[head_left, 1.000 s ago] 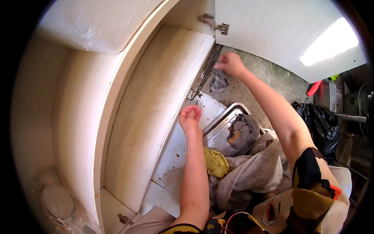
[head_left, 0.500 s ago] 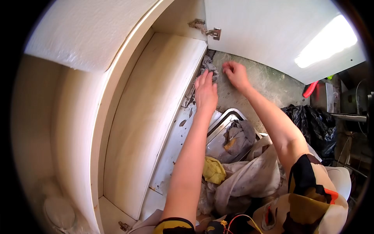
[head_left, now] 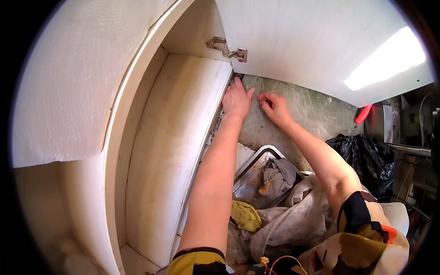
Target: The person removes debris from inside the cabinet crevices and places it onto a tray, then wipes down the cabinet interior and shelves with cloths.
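Note:
My left hand (head_left: 237,100) reaches to the far end of the white cabinet's lower edge, beside the narrow gap along the floor. Its thumb and index finger are stretched apart; the other fingertips are partly hidden at the edge. No cloth shows around it, and what lies beneath the palm is hidden. To its right, just above the concrete floor (head_left: 293,98), my right hand (head_left: 276,110) hangs with loosely curled fingers and nothing visible in them. The open cabinet (head_left: 172,137) has a bare pale bottom board running alongside my left forearm.
An open white door (head_left: 298,41) on a metal hinge (head_left: 238,54) borders the far side. Nearer me are a metal tray (head_left: 245,185) with a grey rag (head_left: 278,176), a yellow cloth (head_left: 246,215) and a black plastic bag (head_left: 366,158). A red object (head_left: 363,114) lies right.
My left hand has moved forward and left along the cabinet edge, over where a grey rag showed. That rag is out of sight. The view has shifted; my right hand stays curled.

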The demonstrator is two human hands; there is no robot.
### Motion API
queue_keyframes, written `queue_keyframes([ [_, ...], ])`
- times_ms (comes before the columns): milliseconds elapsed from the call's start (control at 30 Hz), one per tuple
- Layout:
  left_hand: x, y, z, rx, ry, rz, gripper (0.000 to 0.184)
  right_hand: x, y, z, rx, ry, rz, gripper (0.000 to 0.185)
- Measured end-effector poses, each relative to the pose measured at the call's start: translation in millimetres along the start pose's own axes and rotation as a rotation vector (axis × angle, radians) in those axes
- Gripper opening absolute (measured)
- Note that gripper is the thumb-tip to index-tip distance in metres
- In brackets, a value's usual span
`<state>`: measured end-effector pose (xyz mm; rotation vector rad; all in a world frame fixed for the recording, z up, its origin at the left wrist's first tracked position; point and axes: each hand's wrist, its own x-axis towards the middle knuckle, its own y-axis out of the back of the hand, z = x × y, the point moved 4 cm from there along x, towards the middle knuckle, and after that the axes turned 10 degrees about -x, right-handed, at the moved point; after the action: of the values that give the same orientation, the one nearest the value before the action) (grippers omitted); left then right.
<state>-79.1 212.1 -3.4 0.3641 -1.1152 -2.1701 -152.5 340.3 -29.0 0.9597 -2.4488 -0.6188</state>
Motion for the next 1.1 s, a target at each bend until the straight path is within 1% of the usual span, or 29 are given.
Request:
queue_keyframes([
  [33,0,-1,1,0.066,-0.017,0.019,0.056,0,1,0,-0.024,-0.02,-0.023,0.014],
  [67,0,-2,1,0.069,-0.021,0.012,0.056,0,3,-1,-0.021,-0.027,-0.019,0.014],
  [133,-4,-2,2,0.141,0.022,-0.079,0.051,3,4,0,-0.05,-0.024,-0.055,0.014],
  [167,-8,0,1,0.147,0.018,-0.088,0.051,3,5,0,-0.045,-0.033,-0.049,0.014],
  [233,-21,2,-3,0.177,-0.056,-0.061,0.041,2,5,1,-0.012,-0.003,-0.033,0.015],
  [267,-29,3,-7,0.182,-0.061,-0.069,0.041,1,6,2,-0.007,-0.01,-0.028,0.015],
  [333,-48,4,-16,0.288,-0.159,-0.006,0.034,0,6,1,0.004,0.018,-0.025,0.015],
  [367,-55,5,-19,0.303,-0.181,0.023,0.027,-1,5,2,0.009,0.014,-0.021,0.015],
  [400,-58,7,-20,0.307,-0.178,0.023,0.027,-1,4,2,0.032,0.007,-0.029,0.015],
  [467,-62,8,-19,0.399,-0.158,-0.042,0.023,0,3,2,0.053,0.011,-0.044,0.014],
  [500,-66,7,-21,0.396,-0.154,-0.038,0.023,0,4,2,0.037,0.006,-0.068,0.015],
  [567,-84,10,-26,0.464,-0.189,0.01,0.016,0,6,3,0.024,0.004,-0.093,0.015],
  [667,-117,19,-36,0.505,-0.163,0.035,0.013,-3,2,4,0.107,0.029,-0.102,0.015],
  [733,-121,31,-28,0.452,-0.154,0.075,0.015,-5,2,4,0.113,0.021,-0.1,0.016],
  [800,-116,41,-13,0.243,-0.039,0.08,0.029,-6,1,6,0.117,0.013,-0.09,0.016],
  [833,-110,39,-6,0.244,-0.038,0.077,0.029,-6,1,6,0.117,0.007,-0.078,0.016],
  [900,-89,36,9,0.16,-0.146,0.205,0.023,-6,2,5,0.108,0.017,-0.071,0.015],
  [933,-75,30,7,0.158,-0.144,0.207,0.023,-6,1,4,0.101,0.031,-0.064,0.015],
  [1000,-45,22,9,-0.031,-0.297,0.35,0.029,-5,3,1,0.101,0.041,-0.052,0.015],
  [1033,-31,13,9,-0.034,-0.297,0.355,0.029,-5,4,1,0.104,0.047,-0.04,0.015],
  [1100,-11,0,7,-0.237,-0.238,0.262,0.031,-6,4,1,0.074,0.048,-0.039,0.015],
])
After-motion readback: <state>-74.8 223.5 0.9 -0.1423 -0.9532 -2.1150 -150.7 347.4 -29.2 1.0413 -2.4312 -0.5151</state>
